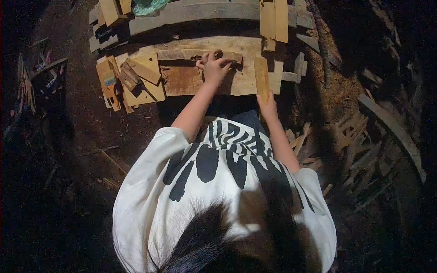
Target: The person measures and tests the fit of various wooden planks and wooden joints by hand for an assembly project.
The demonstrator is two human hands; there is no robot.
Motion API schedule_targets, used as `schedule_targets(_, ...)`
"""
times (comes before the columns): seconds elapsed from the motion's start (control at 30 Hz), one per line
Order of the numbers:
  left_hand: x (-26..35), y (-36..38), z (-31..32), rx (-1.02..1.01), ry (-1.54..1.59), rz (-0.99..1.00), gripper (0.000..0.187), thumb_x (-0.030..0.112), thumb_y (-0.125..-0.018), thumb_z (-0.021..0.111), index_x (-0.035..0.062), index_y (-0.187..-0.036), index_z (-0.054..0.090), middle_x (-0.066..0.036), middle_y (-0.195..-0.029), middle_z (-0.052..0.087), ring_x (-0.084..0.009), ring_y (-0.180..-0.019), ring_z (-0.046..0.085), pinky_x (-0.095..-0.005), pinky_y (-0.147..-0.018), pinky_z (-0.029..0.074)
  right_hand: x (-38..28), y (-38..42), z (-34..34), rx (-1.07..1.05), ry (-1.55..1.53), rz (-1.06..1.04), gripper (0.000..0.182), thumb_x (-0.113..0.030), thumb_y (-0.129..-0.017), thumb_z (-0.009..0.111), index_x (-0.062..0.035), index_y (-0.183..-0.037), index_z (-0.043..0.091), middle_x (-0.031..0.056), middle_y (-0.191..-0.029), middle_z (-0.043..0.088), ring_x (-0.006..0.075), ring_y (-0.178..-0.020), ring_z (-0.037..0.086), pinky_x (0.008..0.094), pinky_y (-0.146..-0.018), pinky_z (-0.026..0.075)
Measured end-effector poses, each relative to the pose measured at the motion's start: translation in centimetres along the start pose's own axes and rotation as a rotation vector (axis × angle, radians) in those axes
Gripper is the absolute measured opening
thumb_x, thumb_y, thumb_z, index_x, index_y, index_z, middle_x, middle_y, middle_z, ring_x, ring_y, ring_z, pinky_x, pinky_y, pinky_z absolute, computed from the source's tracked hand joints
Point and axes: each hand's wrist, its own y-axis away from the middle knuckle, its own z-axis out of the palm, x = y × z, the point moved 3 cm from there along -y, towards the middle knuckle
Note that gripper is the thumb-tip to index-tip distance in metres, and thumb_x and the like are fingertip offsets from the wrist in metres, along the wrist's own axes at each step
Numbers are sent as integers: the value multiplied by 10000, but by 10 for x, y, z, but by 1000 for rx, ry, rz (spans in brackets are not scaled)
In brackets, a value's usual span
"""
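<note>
My left hand [215, 68] is over the workbench, its fingers bent and its thumb and forefinger drawn together at a small dark thing [236, 63] that I cannot make out. It rests against a rough wooden strip [177, 54] lying across the bench. My right hand [268, 105] grips the near end of a flat yellowish wooden slat [261, 75], which points away from me over the bench's right part. Under my left forearm's side lies a reddish-brown patch of board [182, 79].
Several wood offcuts [143, 70] are piled at the bench's left, beside a piece with a blue label [109, 81]. A green plastic bag [149, 6] sits on the far beam [195, 17]. Upright-looking boards [274, 20] lie at the back right. Scrap wood [359, 145] covers the ground right.
</note>
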Motion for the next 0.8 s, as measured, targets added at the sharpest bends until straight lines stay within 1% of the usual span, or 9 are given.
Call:
schedule_targets(0.17,-4,1,0,-34,-51,-28,154,282,-664,771,238,-806,731,-22,-1149,562,-292,-1175,377,-507,-953,213,-49,13,-13,-2,62,-26,492,-347,-881,579,-79,-1253,398,285,-1017,610,460,-975,576,503,-783,471)
schedule_targets(0.23,-6,0,0,-48,-72,14,148,293,-663,763,252,-801,728,-10,-1147,567,-292,-1179,374,-530,-933,187,-70,19,-14,31,35,-152,508,-358,-888,569,-72,-1270,393,294,-1015,605,470,-965,572,512,-789,464)
schedule_targets(0.3,-10,0,0,-27,-90,37,148,317,-660,754,275,-801,731,11,-1144,578,-281,-1167,384,-524,-916,195,-73,18,-6,34,-35,-264,501,-377,-889,563,-56,-1247,421,298,-1015,602,474,-961,569,513,-795,461)
schedule_targets(0.37,-11,-1,-5,-55,-9,-6,105,349,-665,736,312,-763,734,28,-1125,591,-267,-1164,389,-503,-913,189,-75,14,1,-53,13,-229,502,-392,-886,564,-41,-1226,447,292,-1018,604,473,-955,571,505,-786,467)
schedule_targets(0.47,-16,-1,-2,-30,40,-18,120,362,-659,732,275,-741,735,16,-1096,597,-264,-1152,400,-497,-916,195,-73,13,1,-88,241,-191,516,-388,-878,579,-31,-1230,456,289,-1012,607,465,-946,577,496,-772,475)
schedule_targets(0.5,-19,-1,1,-21,56,-13,122,360,-659,729,262,-731,733,14,-1084,599,-266,-1147,403,-496,-918,197,-70,16,0,-83,237,-214,516,-388,-878,579,-31,-1230,456,289,-1012,607,465,-946,577,496,-772,475)
schedule_targets(0.57,-9,-2,-10,24,-19,29,143,290,-629,750,221,-752,724,-5,-1111,575,-276,-1146,403,-510,-928,203,-73,18,-4,-66,353,-265,516,-384,-888,564,-33,-1252,460,288,-1010,611,443,-955,586,479,-772,473)
schedule_targets(0.67,-8,-1,-12,51,13,-4,170,264,-610,766,222,-768,721,-10,-1132,563,-276,-1147,401,-514,-931,205,-71,23,-7,-54,308,-236,546,-393,-878,575,-44,-1276,439,278,-996,618,445,-896,602,481,-759,487)
schedule_targets(0.8,-4,-2,-19,44,23,-1,160,255,-611,770,228,-759,716,-6,-1117,564,-265,-1143,405,-511,-923,211,-68,23,-7,-9,284,-297,534,-374,-877,582,-53,-1279,440,271,-999,621,436,-883,609,473,-755,491)
